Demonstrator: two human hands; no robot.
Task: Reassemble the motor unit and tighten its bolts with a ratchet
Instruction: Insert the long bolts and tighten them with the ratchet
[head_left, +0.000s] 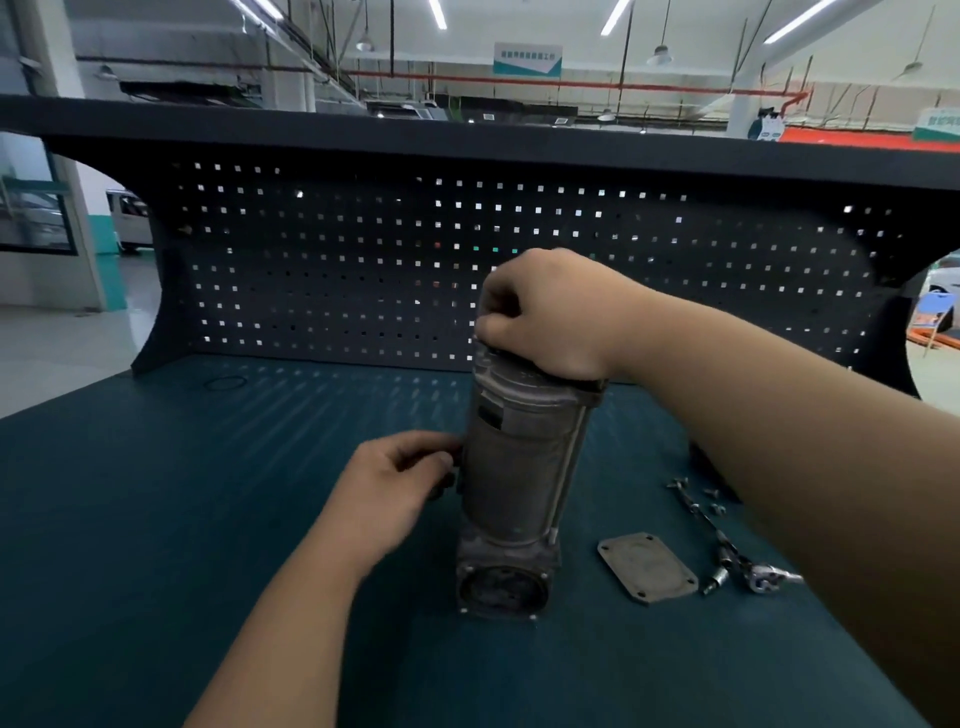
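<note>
Motor (519, 467) standing on end, slightly tilted, near the middle of the tabletop (208, 519), its round flanged end toward the near edge. The right hand (545, 312) sits on the motor's top end, its grip closed with fingers curled over the cap. The left hand (395, 483) lies against the motor's left side at mid-height, fingers curled. Whether its grip pinches a small dark part there or only touches the casing cannot be told. A long bolt (569, 457) runs up the motor's right side. A flat cover plate (647, 566) lies just right of the base. Beyond it, toward the right edge, lie a ratchet (727, 551), a socket (714, 582) and small loose bolts (714, 501). A dark ring (224, 383) lies near the far left corner, before the pegboard (363, 270) along the far edge.
</note>
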